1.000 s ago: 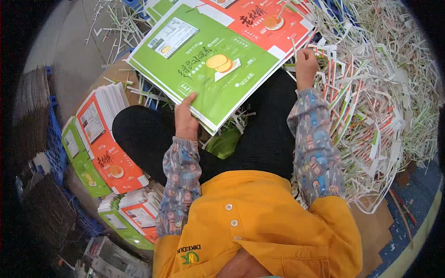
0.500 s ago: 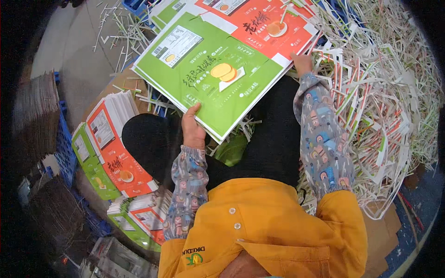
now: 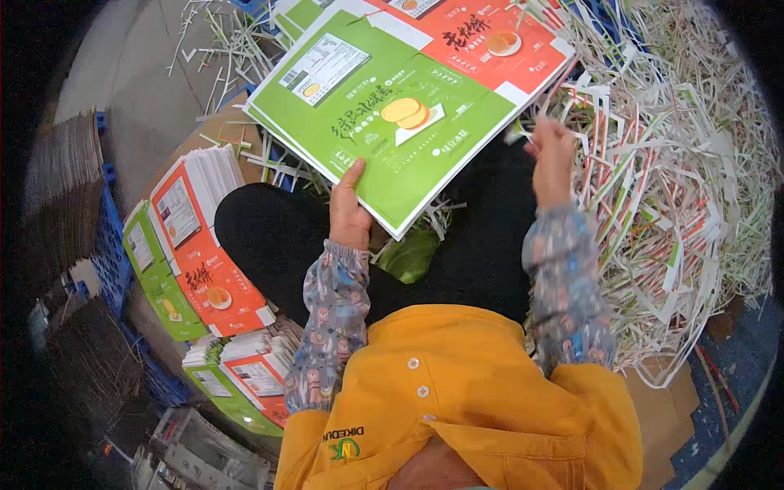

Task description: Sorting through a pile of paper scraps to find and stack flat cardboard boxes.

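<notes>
Brown ribbed-edged layers (image 3: 61, 196) stand at the far left of the frame, beside blue plastic lattice (image 3: 113, 253). Next come two printed stacks, an upper one (image 3: 196, 245) and a lower one (image 3: 237, 380), both green and red with white edges, left of my black-clad knee (image 3: 253, 237).

My left hand (image 3: 351, 212) holds the lower left edge of the printed sheets (image 3: 408, 98): thumb on the green face, other fingers hidden underneath. The sheets lie aslant in the upper middle, layered, with crisp white borders. The green panel bears a white label block, dark brush lettering and pale yellow round cakes; the red-orange panel to its upper right pictures an orange-brown cake.

Right of them, my right hand (image 3: 554, 163) is blurred, its fingers drawn close, pinching a small pale scrap (image 3: 516, 133). Tangled paper strips (image 3: 653, 204), white, green and red, fill the right side.
</notes>
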A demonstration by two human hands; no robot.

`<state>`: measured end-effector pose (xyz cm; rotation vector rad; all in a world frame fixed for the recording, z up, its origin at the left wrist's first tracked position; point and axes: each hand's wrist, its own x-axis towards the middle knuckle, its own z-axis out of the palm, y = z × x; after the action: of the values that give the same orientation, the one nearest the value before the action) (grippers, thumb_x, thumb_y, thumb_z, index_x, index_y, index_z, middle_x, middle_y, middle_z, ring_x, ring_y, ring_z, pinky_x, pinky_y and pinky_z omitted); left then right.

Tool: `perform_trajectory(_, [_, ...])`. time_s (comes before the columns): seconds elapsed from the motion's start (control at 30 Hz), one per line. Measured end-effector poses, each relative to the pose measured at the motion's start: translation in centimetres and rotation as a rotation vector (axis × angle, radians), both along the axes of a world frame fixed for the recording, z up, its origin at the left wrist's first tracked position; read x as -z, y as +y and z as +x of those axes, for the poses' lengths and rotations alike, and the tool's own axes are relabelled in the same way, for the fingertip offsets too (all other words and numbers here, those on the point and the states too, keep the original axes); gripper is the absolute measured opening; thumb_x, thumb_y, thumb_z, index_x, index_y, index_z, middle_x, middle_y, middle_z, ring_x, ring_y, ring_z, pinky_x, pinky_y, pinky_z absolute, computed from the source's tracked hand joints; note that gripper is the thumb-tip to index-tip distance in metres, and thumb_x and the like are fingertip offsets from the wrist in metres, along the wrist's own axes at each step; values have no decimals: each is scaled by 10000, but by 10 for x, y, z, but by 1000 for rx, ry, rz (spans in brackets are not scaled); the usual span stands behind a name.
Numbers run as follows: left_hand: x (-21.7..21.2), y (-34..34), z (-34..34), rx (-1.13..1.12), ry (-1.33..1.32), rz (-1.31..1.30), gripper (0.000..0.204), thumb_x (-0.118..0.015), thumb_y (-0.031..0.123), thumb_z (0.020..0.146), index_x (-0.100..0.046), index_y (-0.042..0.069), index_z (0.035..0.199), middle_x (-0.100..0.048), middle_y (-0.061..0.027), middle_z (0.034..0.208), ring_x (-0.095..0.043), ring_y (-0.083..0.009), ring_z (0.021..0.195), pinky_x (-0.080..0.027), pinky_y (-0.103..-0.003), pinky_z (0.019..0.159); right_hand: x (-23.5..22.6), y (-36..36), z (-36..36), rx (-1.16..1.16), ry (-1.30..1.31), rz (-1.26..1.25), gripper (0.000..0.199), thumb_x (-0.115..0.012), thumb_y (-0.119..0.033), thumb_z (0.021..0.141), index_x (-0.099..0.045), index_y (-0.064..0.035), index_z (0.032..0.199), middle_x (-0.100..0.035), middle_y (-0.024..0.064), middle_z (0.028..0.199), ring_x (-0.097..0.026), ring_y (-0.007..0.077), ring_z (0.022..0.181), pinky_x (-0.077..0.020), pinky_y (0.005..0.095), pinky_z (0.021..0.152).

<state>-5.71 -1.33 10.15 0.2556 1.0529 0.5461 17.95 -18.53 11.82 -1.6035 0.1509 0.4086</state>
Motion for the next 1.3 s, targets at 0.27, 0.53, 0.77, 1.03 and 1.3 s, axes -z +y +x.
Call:
perform_trajectory(0.27, [-9, -12, 12, -18, -104, 52, 356, -533, 84, 805, -420, -22, 1125, -528, -146, 1044, -549, -267, 919, -485, -366, 782, -23, 35, -80, -272, 357, 294, 250, -485, -275, 852, -497, -43, 943, -571, 41, 789, -552, 97, 601, -465, 221, 469])
perform_trajectory(0.53, [-4, -12, 4, -6, -130, -65, 346, -532, 75, 801, -433, -30, 1115, -529, -164, 1049, -546, -278, 926, -489, -368, 769, -18, 26, -75, -380, 279, 378, 204, -485, -239, 857, -516, -41, 896, -575, 31, 713, -551, 81, 590, -455, 210, 461])
perform_trajectory(0.77, [-11, -9, 15, -69, -234, -106, 365, -513, 102, 817, -409, -20, 1145, -502, -171, 1101, -531, -290, 958, -465, -390, 811, -17, 25, -76, -131, 499, 684, 175, -461, -240, 869, -477, -97, 769, -529, 38, 652, -523, 181, 624, -439, 354, 610])
perform_trajectory(1.03, [-13, -12, 16, -40, -200, -53, 378, -493, 147, 836, -398, -13, 1166, -483, -169, 1138, -508, -291, 997, -439, -400, 848, -12, 24, -75, -211, 657, 725, 118, -513, -217, 844, -504, -100, 858, -516, -5, 717, -436, 95, 519, -400, 257, 520])
perform_trajectory(1.3, [-33, -13, 23, -31, -249, -14, 386, -484, 183, 848, -395, -21, 1164, -487, -163, 1130, -509, -288, 994, -439, -401, 845, 0, 27, -80, -179, 595, 816, 120, -554, -160, 816, -470, -107, 883, -526, -7, 744, -489, 102, 553, -444, 274, 531])
